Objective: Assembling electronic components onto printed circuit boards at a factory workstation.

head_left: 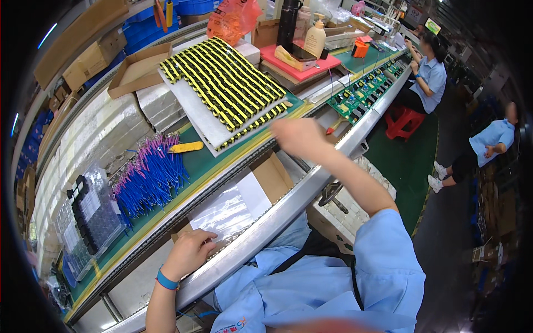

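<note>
My left hand (191,252), with a blue wristband, is over the near end of a cardboard box below the conveyor edge. Its fingers are loosely bent and apart, with nothing visible in them, beside clear plastic film (225,213). Blurred by motion, my right hand (300,139) is above the line's near rail; whether it holds anything does not show. Just beyond it, rows of yellow-and-black components (227,83) lie on white foam sheets (191,105). A bundle of blue wires with pink ends (150,175) lies to the left, a yellow-handled tool (186,147) against it.
A clear plastic case (91,222) stands at far left. Green circuit boards (366,89) line the conveyor to the right. A pump bottle (315,38) and dark flask (288,25) stand behind. A metal rail (266,227) runs before me. A seated co-worker (430,77) is farther along.
</note>
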A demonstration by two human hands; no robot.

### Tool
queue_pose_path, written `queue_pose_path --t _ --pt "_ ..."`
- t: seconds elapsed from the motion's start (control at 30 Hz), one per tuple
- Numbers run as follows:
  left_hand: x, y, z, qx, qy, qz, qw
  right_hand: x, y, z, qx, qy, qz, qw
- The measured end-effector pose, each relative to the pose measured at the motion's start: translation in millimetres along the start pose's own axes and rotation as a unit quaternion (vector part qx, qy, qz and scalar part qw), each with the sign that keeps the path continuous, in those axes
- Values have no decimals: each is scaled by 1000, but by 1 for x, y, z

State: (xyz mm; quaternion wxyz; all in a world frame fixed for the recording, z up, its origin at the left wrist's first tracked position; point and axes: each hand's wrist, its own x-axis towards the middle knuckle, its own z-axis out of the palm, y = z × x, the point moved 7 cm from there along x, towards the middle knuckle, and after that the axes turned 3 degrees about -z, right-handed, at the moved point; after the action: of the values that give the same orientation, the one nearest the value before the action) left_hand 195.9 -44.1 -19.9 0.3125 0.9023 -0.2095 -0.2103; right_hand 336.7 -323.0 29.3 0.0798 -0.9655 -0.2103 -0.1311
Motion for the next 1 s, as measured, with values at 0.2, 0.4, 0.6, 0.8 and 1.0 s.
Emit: queue_pose_path --t 0.2,0.4,0.6,0.8,1.0 --pt "4 3 -7 -7 30 5 1000 8 -166 13 161 133 -398 893" --pt "-1 -7 -13 -41 62 -40 996 -2 -207 33 258 141 -467 834" --pt "3 -12 -6 -26 51 -27 998 -6 -201 53 287 49 -432 854" --pt "4 -25 -9 -32 61 -51 996 -4 -203 56 297 30 -432 851" --pt "5 -26 -8 -23 63 -52 996 -6 -205 60 270 19 -445 854"
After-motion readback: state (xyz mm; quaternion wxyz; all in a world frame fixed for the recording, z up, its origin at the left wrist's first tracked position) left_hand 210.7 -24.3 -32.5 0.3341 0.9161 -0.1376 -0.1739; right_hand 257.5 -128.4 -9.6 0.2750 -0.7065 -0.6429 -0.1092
